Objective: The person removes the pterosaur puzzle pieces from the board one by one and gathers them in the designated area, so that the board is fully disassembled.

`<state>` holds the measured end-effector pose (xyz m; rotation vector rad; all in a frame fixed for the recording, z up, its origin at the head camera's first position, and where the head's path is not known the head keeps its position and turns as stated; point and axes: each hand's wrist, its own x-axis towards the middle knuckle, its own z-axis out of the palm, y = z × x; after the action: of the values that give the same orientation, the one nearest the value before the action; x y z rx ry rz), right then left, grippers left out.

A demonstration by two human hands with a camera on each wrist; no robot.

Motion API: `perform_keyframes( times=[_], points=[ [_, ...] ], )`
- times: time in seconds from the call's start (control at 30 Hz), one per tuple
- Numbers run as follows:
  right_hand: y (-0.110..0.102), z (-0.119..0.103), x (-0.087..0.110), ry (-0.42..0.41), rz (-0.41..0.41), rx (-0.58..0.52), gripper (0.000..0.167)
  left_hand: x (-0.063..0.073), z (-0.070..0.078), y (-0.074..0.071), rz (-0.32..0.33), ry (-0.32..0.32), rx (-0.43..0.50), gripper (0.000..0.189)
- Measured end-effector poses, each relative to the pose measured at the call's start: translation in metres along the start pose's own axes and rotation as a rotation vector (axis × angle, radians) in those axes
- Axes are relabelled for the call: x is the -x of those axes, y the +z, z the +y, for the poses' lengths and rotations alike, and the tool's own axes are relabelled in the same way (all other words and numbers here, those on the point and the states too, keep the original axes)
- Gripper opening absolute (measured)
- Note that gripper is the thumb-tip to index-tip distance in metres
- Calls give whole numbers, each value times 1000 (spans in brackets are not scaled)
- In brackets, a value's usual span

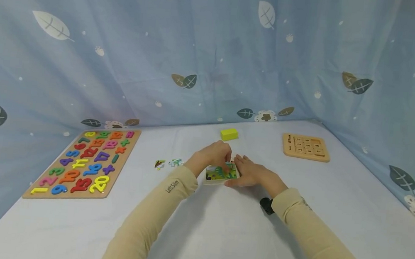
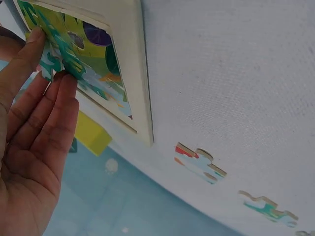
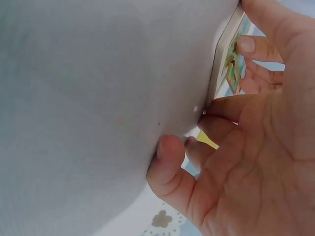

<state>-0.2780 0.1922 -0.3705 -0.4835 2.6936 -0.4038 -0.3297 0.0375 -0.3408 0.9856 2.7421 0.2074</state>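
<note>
Sleeves (image 1: 153, 220): both are reaching in across the white table (image 1: 219, 239), closest to the head camera.
Puzzle tray (image 1: 211, 182): it is lying between your hands, with much of its green picture showing.
Left hand (image 1: 211, 155): you are pinching a puzzle piece (image 2: 50, 61) between thumb and fingertips at the picture.
Right hand (image 1: 250, 173): you are bracing the tray's right side, fingers extended along it, thumb by the near edge.
Loose pieces (image 2: 201, 162): they are lying left of the tray, waiting.
Fitting step: you are apparently placing the pinched piece; whether it is seating, I cannot tell.
Next move: it is probably calling for matching tabs to neighbours, then pressing flat while the right hand is steadying the tray.
Yellow block (image 1: 229, 134): it is resting beyond the tray, apparently playing no part.
</note>
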Motion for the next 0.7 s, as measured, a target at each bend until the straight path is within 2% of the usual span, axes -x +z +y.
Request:
perform_keyframes(
  times=[0.47, 0.7],
  points=[
    [-3, 2, -1, 10, -27, -9, 103, 0, 8, -2, -33, 66, -39, 21],
    [-1, 3, 0, 1, -18, -16, 101, 4, 7, 1, -7, 91, -35, 21]
  ],
)
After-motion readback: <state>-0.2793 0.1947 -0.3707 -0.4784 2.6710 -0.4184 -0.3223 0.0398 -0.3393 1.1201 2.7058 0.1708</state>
